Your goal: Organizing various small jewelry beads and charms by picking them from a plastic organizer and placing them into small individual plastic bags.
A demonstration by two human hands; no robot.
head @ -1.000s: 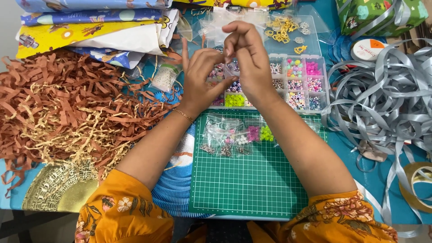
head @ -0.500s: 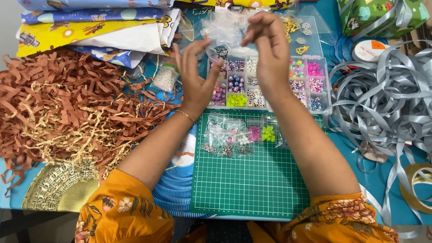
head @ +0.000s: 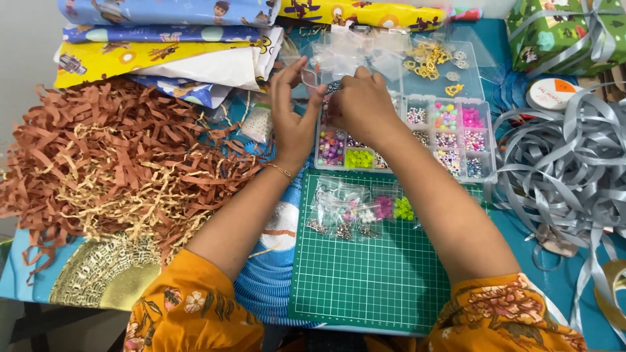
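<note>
- Over the far edge of the green cutting mat (head: 372,274), both hands meet above one clear compartment box of beads (head: 450,133), which sits just beyond the mat with its lid flipped open behind it.
- One box, with twelve or so small cells on show: pink, purple, lime green, white and mixed beads; the hands cover the rest, so there is no exact count.
- On the lid, one loose cluster of gold charms (head: 427,58).
- On the mat, a bunch of small clear bags (head: 355,208), roughly five or six, overlapping, too tangled to count surely.
- The left hand (head: 293,114) stands upright on its edge, palm facing right, fingers together and pointing up, thumb touching the right hand.
- The right hand (head: 362,107) is curled knuckles-up over the box's left cells, fingertips tucked down and pinched close; what they pinch is hidden, I cannot tell.
- Both forearms run back to two orange flowered sleeves.
- To the left, one big heap of brown paper shred (head: 111,156); behind it, a stack of about five wrapping-paper sheets (head: 163,45).
- To the right, one tangle of grey ribbon (head: 561,156).
</note>
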